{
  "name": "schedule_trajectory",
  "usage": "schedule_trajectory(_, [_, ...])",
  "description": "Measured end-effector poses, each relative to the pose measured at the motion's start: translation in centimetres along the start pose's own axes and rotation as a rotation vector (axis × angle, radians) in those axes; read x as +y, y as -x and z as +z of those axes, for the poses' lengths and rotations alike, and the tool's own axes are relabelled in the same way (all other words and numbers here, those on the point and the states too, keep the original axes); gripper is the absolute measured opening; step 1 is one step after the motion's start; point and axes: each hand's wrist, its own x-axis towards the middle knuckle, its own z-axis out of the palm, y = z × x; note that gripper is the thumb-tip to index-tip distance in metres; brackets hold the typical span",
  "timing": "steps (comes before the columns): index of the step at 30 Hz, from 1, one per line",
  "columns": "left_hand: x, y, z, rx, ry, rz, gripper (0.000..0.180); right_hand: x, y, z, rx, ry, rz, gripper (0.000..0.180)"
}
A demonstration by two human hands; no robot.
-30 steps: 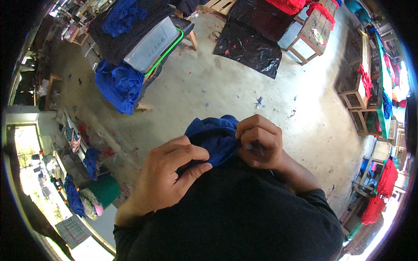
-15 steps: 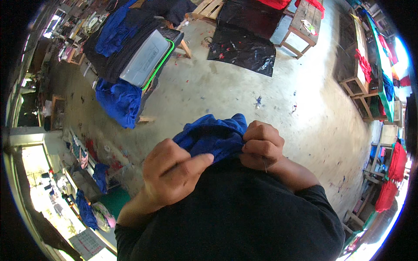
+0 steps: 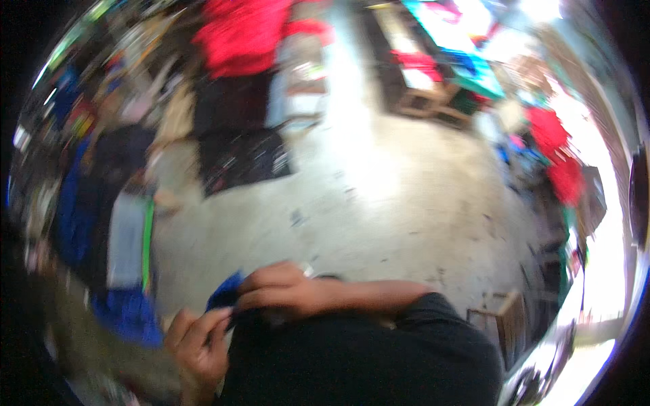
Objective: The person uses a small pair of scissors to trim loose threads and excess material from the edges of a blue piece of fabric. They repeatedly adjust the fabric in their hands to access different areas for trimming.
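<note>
A small piece of blue cloth [image 3: 225, 291] is bunched in front of my black shirt, low in the view and left of the middle. My right hand [image 3: 281, 291] is closed on it, the forearm lying across my front. Just below and to the left, my left hand [image 3: 200, 345] pinches the cloth's near edge between its fingertips. Motion blurs both hands, and much of the cloth is hidden behind the fingers.
A table at left bears a pale plastic bin [image 3: 128, 240] with a green rim, and blue cloth [image 3: 128, 314] hangs there. A black sheet [image 3: 240, 159] covers some floor ahead, near red cloth [image 3: 244, 34]. Wooden benches [image 3: 420, 101] stand at the far right.
My view has swung to the right, so the room has shifted left and blurred. Both hands, with the blue cloth, now appear lower and further left; the right forearm lies more level.
</note>
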Motion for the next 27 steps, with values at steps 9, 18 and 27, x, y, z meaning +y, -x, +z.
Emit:
schedule_trajectory(9, [1.5,-6.7,3.5,-0.359,0.114,0.064,0.028,-2.0,2.7,-5.9,0.146,0.128,0.17,0.027])
schedule_trajectory(18, [-0.7,-11.0,3.1,-0.367,0.35,0.371,0.024,-4.9,0.5,-3.2,0.375,0.19,0.459,0.027])
schedule_trajectory(27, [-8.2,-13.0,-0.4,-0.552,0.436,0.264,0.017,-5.8,-6.6,-0.3,0.235,0.241,0.628,0.021])
